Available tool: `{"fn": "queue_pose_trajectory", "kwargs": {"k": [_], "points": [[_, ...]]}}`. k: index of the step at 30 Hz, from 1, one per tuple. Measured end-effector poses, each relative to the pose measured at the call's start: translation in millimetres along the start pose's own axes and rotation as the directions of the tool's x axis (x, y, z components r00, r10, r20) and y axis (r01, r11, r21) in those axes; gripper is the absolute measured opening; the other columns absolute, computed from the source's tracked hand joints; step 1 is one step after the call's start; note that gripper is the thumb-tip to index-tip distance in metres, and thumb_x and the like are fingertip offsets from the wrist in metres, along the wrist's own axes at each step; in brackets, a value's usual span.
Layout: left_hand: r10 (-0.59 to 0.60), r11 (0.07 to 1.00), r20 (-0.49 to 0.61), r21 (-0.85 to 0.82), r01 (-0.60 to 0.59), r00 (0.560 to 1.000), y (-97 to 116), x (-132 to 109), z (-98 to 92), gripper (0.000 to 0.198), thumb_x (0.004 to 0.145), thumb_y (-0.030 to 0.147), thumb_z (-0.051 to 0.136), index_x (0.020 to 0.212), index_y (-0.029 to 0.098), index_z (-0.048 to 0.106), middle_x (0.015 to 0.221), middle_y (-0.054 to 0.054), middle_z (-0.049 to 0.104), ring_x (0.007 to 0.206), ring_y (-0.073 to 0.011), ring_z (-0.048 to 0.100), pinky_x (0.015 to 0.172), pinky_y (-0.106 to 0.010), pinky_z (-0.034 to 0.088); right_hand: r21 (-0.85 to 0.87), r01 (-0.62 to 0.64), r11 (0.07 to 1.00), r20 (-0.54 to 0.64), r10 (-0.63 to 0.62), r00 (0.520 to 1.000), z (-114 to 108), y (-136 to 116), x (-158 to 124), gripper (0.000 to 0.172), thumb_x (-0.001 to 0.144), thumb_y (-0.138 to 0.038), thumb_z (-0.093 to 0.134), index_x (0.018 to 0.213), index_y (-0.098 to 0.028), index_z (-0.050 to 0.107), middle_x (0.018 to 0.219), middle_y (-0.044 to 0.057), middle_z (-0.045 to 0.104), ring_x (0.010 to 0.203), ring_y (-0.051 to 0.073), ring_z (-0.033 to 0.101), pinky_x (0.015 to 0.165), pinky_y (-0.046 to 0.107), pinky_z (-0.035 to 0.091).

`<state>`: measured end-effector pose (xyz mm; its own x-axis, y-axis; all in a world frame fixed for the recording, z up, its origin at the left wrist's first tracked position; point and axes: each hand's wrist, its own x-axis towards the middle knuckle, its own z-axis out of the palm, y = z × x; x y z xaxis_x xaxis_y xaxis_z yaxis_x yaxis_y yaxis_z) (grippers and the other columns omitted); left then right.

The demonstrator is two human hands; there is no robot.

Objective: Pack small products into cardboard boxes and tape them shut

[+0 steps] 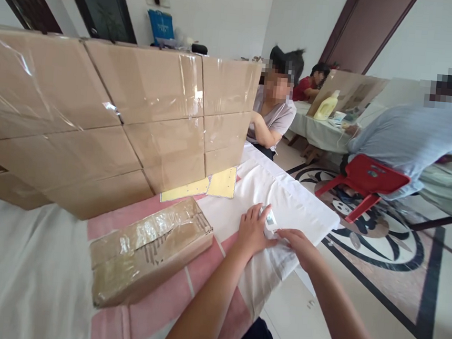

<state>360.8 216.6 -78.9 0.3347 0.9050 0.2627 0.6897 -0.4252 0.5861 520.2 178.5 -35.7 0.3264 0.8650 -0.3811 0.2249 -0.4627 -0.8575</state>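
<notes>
A small white object with a grey-green panel (271,219) stands at the right part of the cloth-covered table; its exact kind is not clear. My left hand (253,229) curls round its left side, with the thumb near the lower edge. From the right, my right hand (295,243) reaches in, and its closed fingertips meet the object's lower right corner. Left of my forearms lies a taped cardboard box (151,247), closed, on a pink and white cloth (163,290). Behind it are yellow sheets (220,184) with scalloped edges.
A wall of taped cardboard cartons (165,90) rises along the table's far left side. A person (274,110) sits beyond its end. On the right, another person (410,138) sits on a red chair (375,177) at a table bearing a yellow jug (327,106).
</notes>
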Motion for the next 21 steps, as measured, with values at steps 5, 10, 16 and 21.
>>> {"fn": "queue_pose_trajectory", "kwargs": {"k": [5, 10, 16, 21], "points": [[0.005, 1.0, 0.013, -0.019, -0.004, 1.0, 1.6, -0.4, -1.3, 0.11, 0.07, 0.054, 0.084, 0.163, 0.03, 0.031, 0.167, -0.01, 0.037, 0.153, -0.0334, 0.034, 0.117, -0.051, 0.04, -0.028, 0.013, 1.0, 0.062, -0.012, 0.998, -0.4, 2.9, 2.5, 0.037, 0.065, -0.054, 0.074, 0.075, -0.019, 0.074, 0.093, 0.008, 0.076, 0.094, 0.027, 0.068, 0.076, 0.034, 0.048], [0.03, 0.999, -0.044, -0.017, -0.031, 0.999, -0.6, -0.6, 3.7, 0.107, 0.07, 0.055, 0.082, 0.162, 0.029, 0.033, 0.164, -0.012, 0.041, 0.151, -0.0339, 0.038, 0.114, -0.052, 0.042, -0.073, 0.115, 0.991, 0.096, -0.108, 0.99, 2.8, 12.0, 0.8, 0.041, 0.07, -0.06, 0.069, 0.069, -0.019, 0.069, 0.074, 0.003, 0.069, 0.079, 0.022, 0.062, 0.074, 0.033, 0.044], [0.067, 0.997, -0.109, -0.035, -0.072, 0.992, -4.0, -0.4, 10.8, 0.108, 0.072, 0.057, 0.078, 0.163, 0.027, 0.028, 0.162, -0.015, 0.042, 0.148, -0.0349, 0.041, 0.111, -0.053, 0.044, -0.115, 0.253, 0.96, 0.093, -0.244, 0.965, 3.7, 24.2, 6.4, 0.051, 0.072, -0.069, 0.067, 0.063, -0.019, 0.068, 0.075, 0.005, 0.07, 0.082, 0.025, 0.063, 0.075, 0.036, 0.047], [0.079, 0.995, -0.122, -0.043, -0.085, 0.989, -6.4, 1.6, 13.1, 0.114, 0.068, 0.058, 0.081, 0.163, 0.027, 0.028, 0.162, -0.014, 0.043, 0.146, -0.0353, 0.043, 0.11, -0.054, 0.045, -0.094, 0.27, 0.958, 0.033, -0.268, 0.963, 2.7, 34.7, 13.2, 0.053, 0.066, -0.071, 0.07, 0.074, -0.019, 0.079, 0.108, 0.011, 0.076, 0.108, 0.034, 0.067, 0.094, 0.042, 0.052]]}}
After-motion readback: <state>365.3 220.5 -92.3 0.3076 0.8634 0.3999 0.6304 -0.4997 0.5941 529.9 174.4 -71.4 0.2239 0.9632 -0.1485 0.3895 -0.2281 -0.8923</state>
